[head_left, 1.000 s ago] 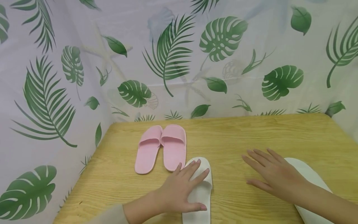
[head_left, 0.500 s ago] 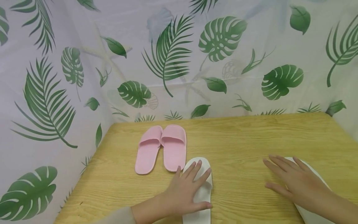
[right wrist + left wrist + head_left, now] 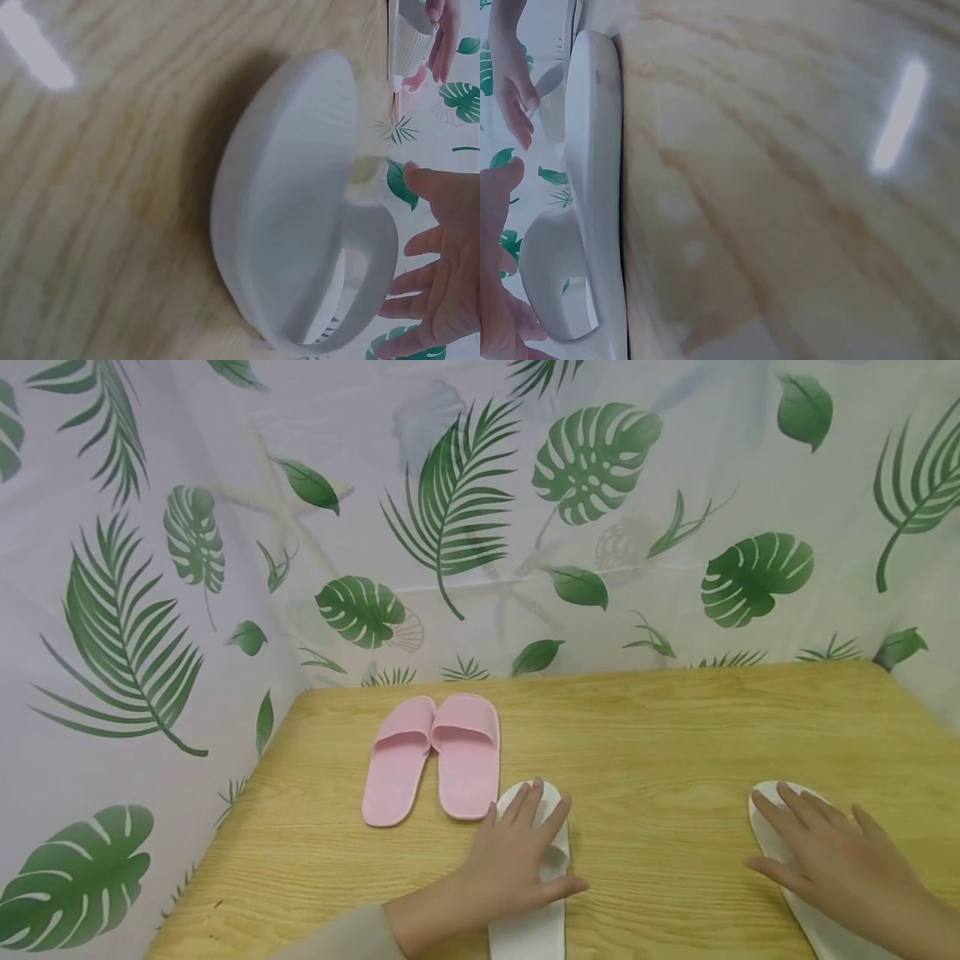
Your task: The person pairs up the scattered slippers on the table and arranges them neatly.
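Two white open-toed slippers lie apart on the table, toes pointing away. Over the strap of the left slipper (image 3: 528, 937) is my left hand (image 3: 508, 867), its fingers spread and straight. In the left wrist view, that hand (image 3: 499, 262) is beside the arched strap (image 3: 544, 255), not curled round it. On the right, my right hand (image 3: 843, 864) is spread over the front of the other slipper (image 3: 828, 931), hiding its strap. The right wrist view has the fingers (image 3: 420, 281) extended close to the strap (image 3: 379, 262), with the sole (image 3: 292, 180) tilted in that view.
A pair of pink slippers (image 3: 467, 781) sits left of the white ones, further back, toes nearly together. The wood-grain table (image 3: 660, 760) runs back to a white cloth (image 3: 645, 552) printed with green leaves. More of this cloth hangs at the left side.
My right hand has moved right, from the bare table beside the right white slipper to over its front. The left hand has shifted slightly right over its slipper. The slippers have stayed put.
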